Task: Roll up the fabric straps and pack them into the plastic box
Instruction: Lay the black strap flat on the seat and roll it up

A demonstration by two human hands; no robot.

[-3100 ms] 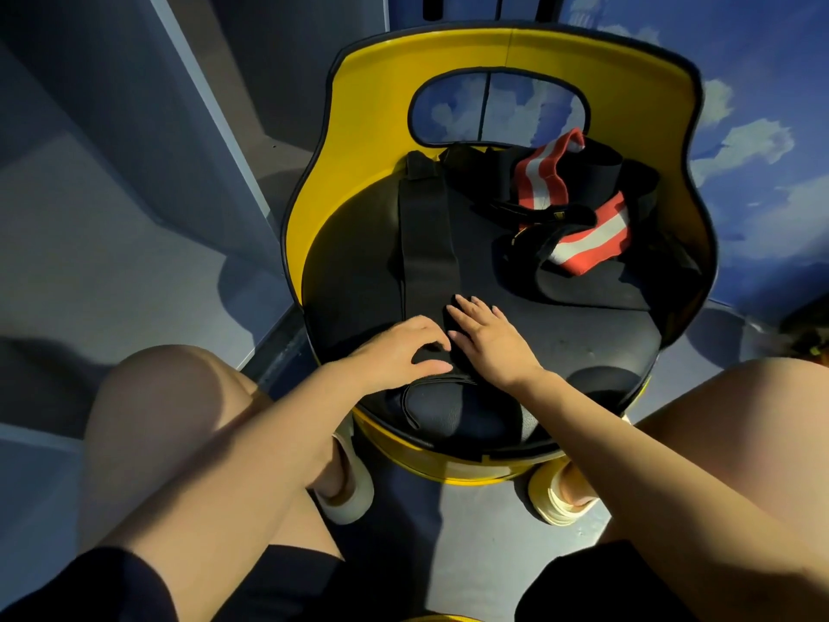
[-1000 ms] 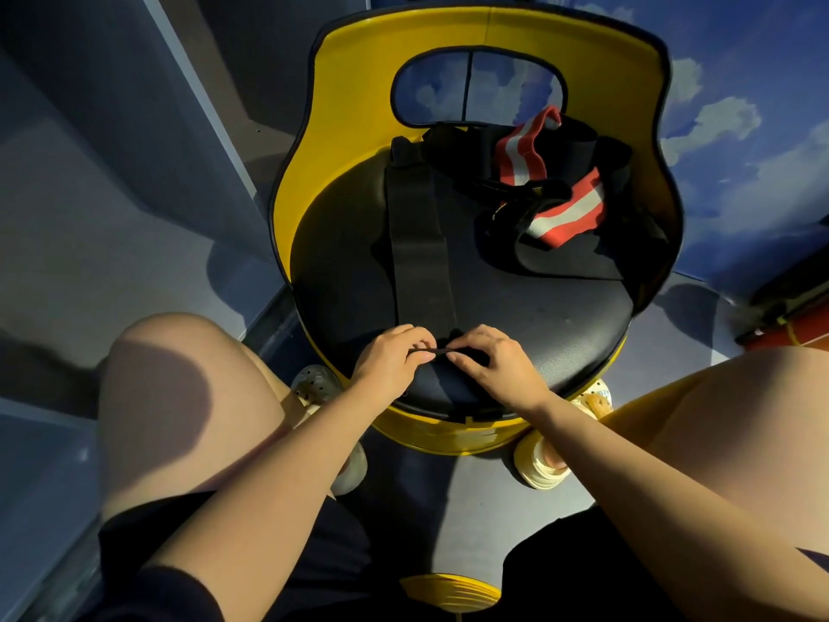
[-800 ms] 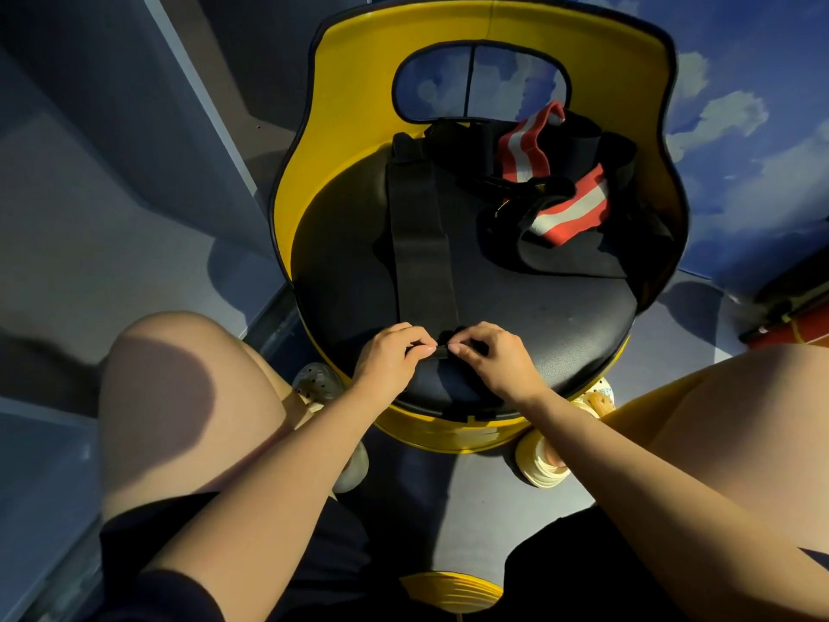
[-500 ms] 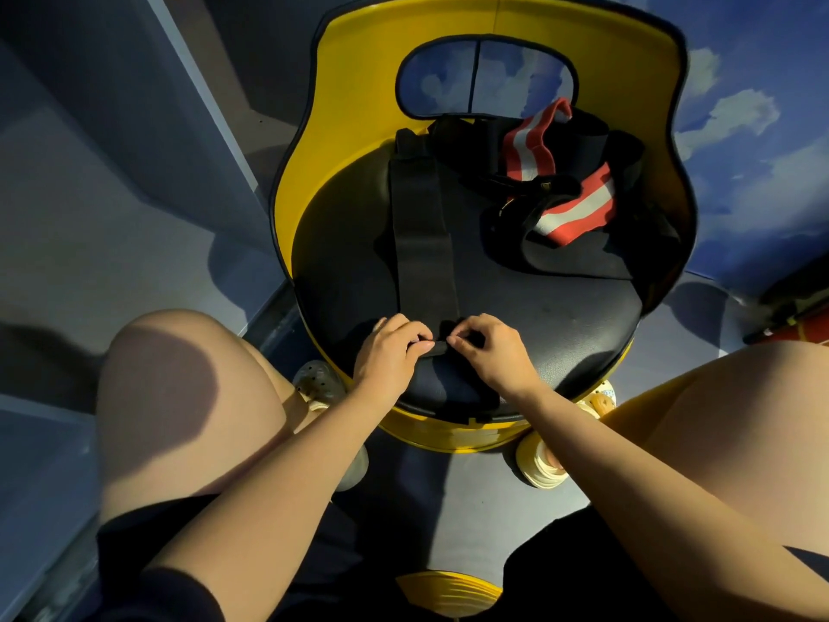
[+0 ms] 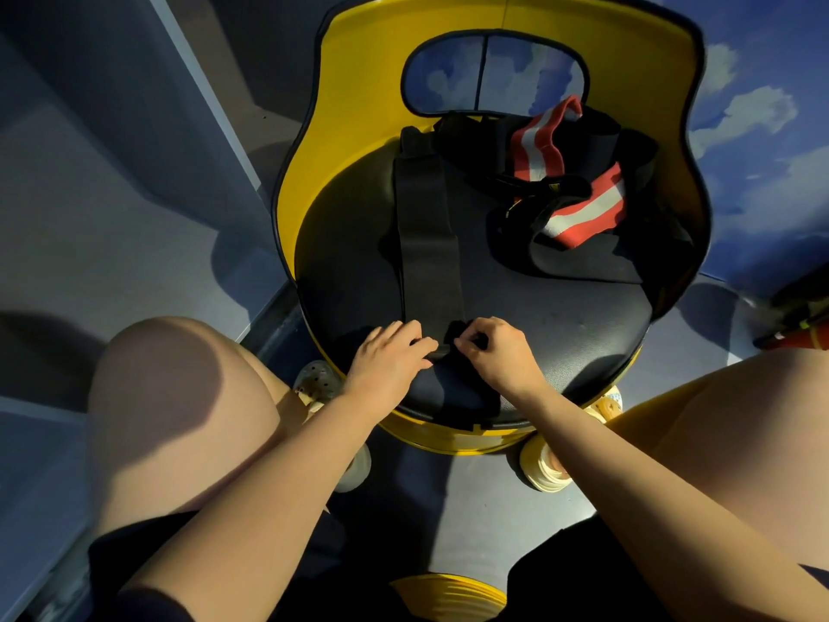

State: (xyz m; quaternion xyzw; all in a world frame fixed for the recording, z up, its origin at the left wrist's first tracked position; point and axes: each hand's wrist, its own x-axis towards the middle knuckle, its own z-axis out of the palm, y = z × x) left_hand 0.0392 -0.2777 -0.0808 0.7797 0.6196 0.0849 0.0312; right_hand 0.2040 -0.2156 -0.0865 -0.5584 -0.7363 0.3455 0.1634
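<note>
A long black strap (image 5: 428, 244) lies flat along the black seat (image 5: 560, 316) of a yellow chair (image 5: 359, 127), running from the foot of the backrest down to the seat's near edge, where both hands meet over its near end. The left hand (image 5: 390, 359) has its fingers curled down, the tips pinching the strap's folded near end; the right hand (image 5: 498, 350) is curled too, thumb and fingers pinching the same bunched end from the other side, so the 2 hands almost touch. Past the hands a short length of black fabric hangs over the seat's front rim. At the back right of the seat sits a loose heap of straps (image 5: 574, 190), black with 2 red-and-white striped bands showing, pressed against the backrest and well apart from the hands. Bare seat lies open to the left of the long strap and between the hands and the heap. The person's knees flank the chair's near edge, with 2 pale shoes (image 5: 545, 469) on the grey floor (image 5: 134, 244) beneath it.
</note>
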